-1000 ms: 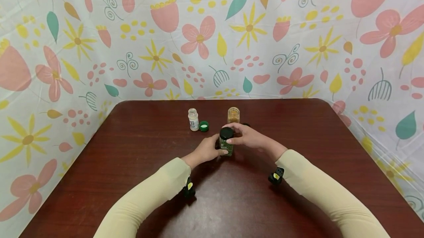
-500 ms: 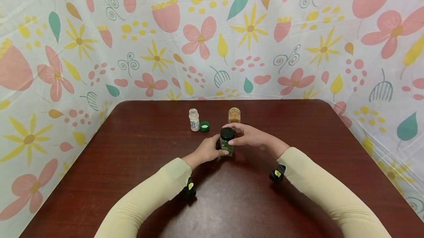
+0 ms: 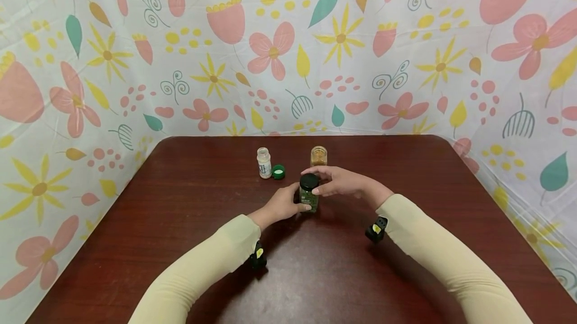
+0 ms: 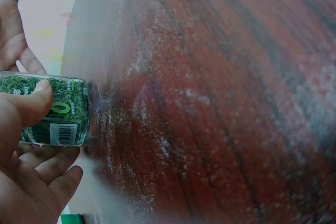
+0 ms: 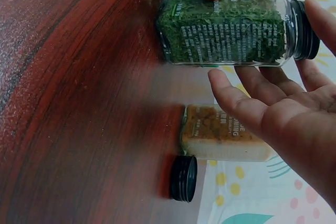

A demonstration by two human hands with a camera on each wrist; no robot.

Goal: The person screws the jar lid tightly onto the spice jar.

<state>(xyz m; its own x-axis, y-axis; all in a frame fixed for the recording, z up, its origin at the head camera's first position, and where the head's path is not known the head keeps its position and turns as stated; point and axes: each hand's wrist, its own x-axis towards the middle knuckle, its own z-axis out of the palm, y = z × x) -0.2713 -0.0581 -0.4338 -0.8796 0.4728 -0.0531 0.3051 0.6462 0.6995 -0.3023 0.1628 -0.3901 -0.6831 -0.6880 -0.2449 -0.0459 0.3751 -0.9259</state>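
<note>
A square glass jar of dried green herbs (image 3: 308,202) stands upright on the table, its black screw lid (image 3: 309,182) on top. My left hand (image 3: 280,204) grips the jar's lower body, with the thumb across the label in the left wrist view. From the other side my right hand (image 3: 346,183) holds the lid between thumb and fingers. In the right wrist view, white print covers the jar's side and the right thumb lies against the lid (image 5: 305,30). The other fingers spread out below and behind the jar.
Behind the herb jar stands an uncapped jar of orange-brown powder (image 3: 318,155), with a loose black lid (image 5: 184,178) beside it. A small uncapped white-labelled bottle (image 3: 264,165) and its green cap (image 3: 278,172) are further left. Flowered cloth (image 3: 270,63) hangs behind the dark wooden table (image 3: 203,189).
My right hand and wrist have shifted slightly around the lid. The left hand and the herb jar hold nearly the same place.
</note>
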